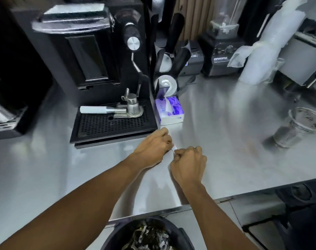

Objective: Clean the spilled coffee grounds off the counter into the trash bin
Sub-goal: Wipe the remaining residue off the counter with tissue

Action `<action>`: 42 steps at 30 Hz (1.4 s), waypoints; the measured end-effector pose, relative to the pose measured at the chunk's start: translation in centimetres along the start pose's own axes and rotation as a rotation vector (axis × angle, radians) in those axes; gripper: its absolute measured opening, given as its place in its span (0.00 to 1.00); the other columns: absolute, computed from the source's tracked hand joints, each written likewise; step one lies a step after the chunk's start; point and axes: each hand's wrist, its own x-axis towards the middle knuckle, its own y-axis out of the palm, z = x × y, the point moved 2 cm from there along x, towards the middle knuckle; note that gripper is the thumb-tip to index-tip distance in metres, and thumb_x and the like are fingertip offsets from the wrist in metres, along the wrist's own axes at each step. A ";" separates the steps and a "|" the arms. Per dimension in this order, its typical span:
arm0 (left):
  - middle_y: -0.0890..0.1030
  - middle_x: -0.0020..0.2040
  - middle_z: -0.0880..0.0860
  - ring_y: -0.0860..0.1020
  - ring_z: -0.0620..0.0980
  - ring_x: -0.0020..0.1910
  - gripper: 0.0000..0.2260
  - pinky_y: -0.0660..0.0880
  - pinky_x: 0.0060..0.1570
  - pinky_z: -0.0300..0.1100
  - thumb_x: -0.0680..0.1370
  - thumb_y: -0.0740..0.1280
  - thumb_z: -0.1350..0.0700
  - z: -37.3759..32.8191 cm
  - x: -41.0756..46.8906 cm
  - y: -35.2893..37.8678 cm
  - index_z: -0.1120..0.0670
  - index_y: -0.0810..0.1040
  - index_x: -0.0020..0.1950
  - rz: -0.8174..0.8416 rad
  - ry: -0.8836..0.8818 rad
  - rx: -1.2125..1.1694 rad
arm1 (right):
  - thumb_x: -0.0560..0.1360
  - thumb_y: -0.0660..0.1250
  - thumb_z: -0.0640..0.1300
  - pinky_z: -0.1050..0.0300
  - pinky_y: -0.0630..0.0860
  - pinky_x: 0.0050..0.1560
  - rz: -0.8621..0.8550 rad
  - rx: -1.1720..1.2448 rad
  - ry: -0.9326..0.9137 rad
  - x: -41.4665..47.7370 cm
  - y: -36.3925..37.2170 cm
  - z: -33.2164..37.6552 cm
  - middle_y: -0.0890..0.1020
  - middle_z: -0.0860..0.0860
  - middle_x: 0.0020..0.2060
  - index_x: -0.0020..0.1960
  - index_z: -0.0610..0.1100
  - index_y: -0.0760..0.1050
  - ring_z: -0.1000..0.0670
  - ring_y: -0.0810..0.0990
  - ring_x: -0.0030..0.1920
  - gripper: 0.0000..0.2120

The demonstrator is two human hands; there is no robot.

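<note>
Both my hands hover over the steel counter (225,141), close together, in front of the purple tissue box (169,110). My left hand (153,147) and my right hand (187,163) each have curled fingers that pinch a small white tissue (174,148), which shows only as a sliver between them. A black trash bin (150,233) holding crumpled waste sits below the counter's front edge, under my arms. No coffee grounds are plainly visible on the counter in this blurred frame.
A black espresso machine (92,56) with a drip tray (110,125) and a portafilter (106,110) stands left of the tissue box. A dirty clear plastic cup (298,129) lies tipped at the right. A blender (222,51) and stacked cups (261,60) stand at the back.
</note>
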 end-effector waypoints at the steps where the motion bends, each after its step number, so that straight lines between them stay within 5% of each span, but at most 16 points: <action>1: 0.79 0.45 0.46 0.69 0.51 0.50 0.07 0.68 0.46 0.45 0.78 0.64 0.60 0.5 -0.6 -0.1 0.52 0.81 0.44 -0.013 -0.012 0.023 | 0.75 0.67 0.43 0.50 0.68 0.48 0.010 0.000 -0.008 0.2 0.5 0.7 0.83 0.48 0.40 0.47 0.47 0.85 0.45 0.74 0.49 0.07; 12: 0.77 0.46 0.51 0.74 0.53 0.45 0.07 0.63 0.37 0.44 0.79 0.61 0.59 4.9 -5.4 -1.7 0.56 0.80 0.47 0.044 -0.201 0.080 | 0.74 0.66 0.38 0.49 0.71 0.57 0.157 0.103 -0.131 0.9 3.7 5.9 0.83 0.48 0.46 0.50 0.48 0.85 0.45 0.73 0.55 0.11; 20: 0.75 0.45 0.52 0.77 0.55 0.41 0.09 0.65 0.33 0.45 0.78 0.61 0.57 7.0 -10.8 -3.4 0.55 0.82 0.50 0.092 -0.355 0.086 | 0.73 0.67 0.38 0.51 0.73 0.53 0.303 0.103 -0.426 1.0 5.8 9.3 0.76 0.55 0.35 0.48 0.52 0.85 0.47 0.72 0.50 0.12; 32: 0.75 0.41 0.52 0.76 0.55 0.39 0.12 0.70 0.35 0.46 0.75 0.62 0.62 7.0 -18.2 -5.3 0.54 0.84 0.50 0.055 -0.491 -0.067 | 0.74 0.68 0.35 0.52 0.74 0.48 0.373 0.175 -0.619 -4.4 7.3 12.3 0.79 0.49 0.36 0.50 0.48 0.85 0.47 0.71 0.46 0.12; 37: 0.72 0.39 0.50 0.73 0.52 0.37 0.09 0.71 0.34 0.45 0.75 0.64 0.61 5.3 -20.7 -6.2 0.54 0.84 0.46 0.022 -0.534 -0.136 | 0.75 0.67 0.36 0.61 0.67 0.44 0.421 0.188 -0.652 -6.9 7.0 12.1 0.79 0.50 0.37 0.53 0.47 0.84 0.50 0.69 0.46 0.11; 42: 0.78 0.47 0.50 0.72 0.49 0.50 0.08 0.75 0.44 0.44 0.74 0.67 0.64 3.4 -22.7 -6.4 0.56 0.85 0.46 -0.024 -0.526 -0.226 | 0.75 0.69 0.36 0.71 0.64 0.41 0.464 0.239 -0.677 -9.1 5.8 10.9 0.77 0.52 0.36 0.52 0.46 0.84 0.53 0.67 0.43 0.10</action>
